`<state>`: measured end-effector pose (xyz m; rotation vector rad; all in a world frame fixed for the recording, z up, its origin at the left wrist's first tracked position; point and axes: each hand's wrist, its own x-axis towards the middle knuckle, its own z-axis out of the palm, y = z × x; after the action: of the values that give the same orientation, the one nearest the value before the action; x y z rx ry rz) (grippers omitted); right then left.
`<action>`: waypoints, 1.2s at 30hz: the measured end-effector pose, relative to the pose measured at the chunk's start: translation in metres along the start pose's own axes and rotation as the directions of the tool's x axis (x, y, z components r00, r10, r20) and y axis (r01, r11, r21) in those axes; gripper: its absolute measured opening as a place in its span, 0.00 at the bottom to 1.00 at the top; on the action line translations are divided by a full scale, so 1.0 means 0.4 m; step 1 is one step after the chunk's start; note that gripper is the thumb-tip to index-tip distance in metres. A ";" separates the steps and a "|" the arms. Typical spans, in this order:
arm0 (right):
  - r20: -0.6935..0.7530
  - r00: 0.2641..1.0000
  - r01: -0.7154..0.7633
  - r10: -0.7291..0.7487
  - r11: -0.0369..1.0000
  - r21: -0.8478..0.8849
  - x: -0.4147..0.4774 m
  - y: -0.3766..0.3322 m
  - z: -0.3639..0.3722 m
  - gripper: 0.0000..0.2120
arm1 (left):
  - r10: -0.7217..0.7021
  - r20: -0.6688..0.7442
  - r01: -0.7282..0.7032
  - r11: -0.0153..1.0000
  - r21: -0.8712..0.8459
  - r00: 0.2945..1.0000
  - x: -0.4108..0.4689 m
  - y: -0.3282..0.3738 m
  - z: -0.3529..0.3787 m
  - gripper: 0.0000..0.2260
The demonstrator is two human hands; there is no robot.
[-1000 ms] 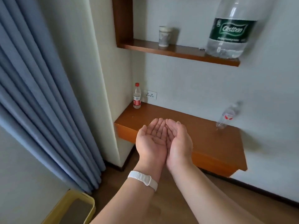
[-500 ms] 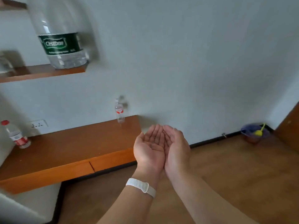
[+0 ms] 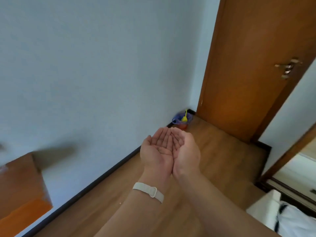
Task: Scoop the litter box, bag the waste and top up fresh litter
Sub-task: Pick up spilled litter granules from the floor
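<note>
My left hand (image 3: 156, 152) and my right hand (image 3: 185, 149) are held side by side, palms up and cupped, out in front of me above the wooden floor. A few tiny dark specks lie in the left palm; I cannot tell what they are. A white band sits on my left wrist (image 3: 148, 191). In the far corner stands a small orange bin (image 3: 183, 126) lined with a purple bag, with a yellow scoop (image 3: 184, 118) sticking out of it. The litter box is out of view.
A closed wooden door (image 3: 248, 74) with a brass handle (image 3: 289, 66) stands right of the corner. The end of a wooden desk (image 3: 20, 185) juts out at the left. White fabric with black marks (image 3: 290, 219) lies at the lower right.
My view has swung right: the shelves, bottles and yellow litter box have left the frame, and the corner bin and door have come in. My cupped hands keep the same pose.
</note>
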<state>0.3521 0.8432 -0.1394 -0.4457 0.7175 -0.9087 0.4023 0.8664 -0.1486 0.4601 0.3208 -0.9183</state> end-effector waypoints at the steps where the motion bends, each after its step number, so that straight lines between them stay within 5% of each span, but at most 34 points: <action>1: -0.022 0.999 0.030 -0.030 1.000 -0.009 0.024 -0.022 -0.016 0.13 | -0.023 0.009 0.023 1.000 0.010 1.000 0.019 -0.031 0.016 0.19; 12: -0.212 0.971 0.118 -0.108 0.992 0.036 0.412 -0.156 -0.103 0.13 | -0.212 -0.038 0.215 0.969 0.118 0.977 0.390 -0.261 0.124 0.20; 25: -0.269 0.922 0.270 -0.279 0.960 -0.071 1.010 -0.378 0.080 0.13 | -0.346 0.029 0.340 0.931 0.131 0.938 0.945 -0.364 0.497 0.19; 36: -0.288 0.933 0.236 -0.218 0.971 0.028 1.372 -0.521 0.092 0.13 | -0.357 -0.006 0.353 0.921 0.167 0.934 1.267 -0.504 0.669 0.19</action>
<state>0.4893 0.2733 -0.1864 -0.3510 0.9087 -1.2263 0.5455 0.2783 -0.1982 0.5533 0.3122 -1.3114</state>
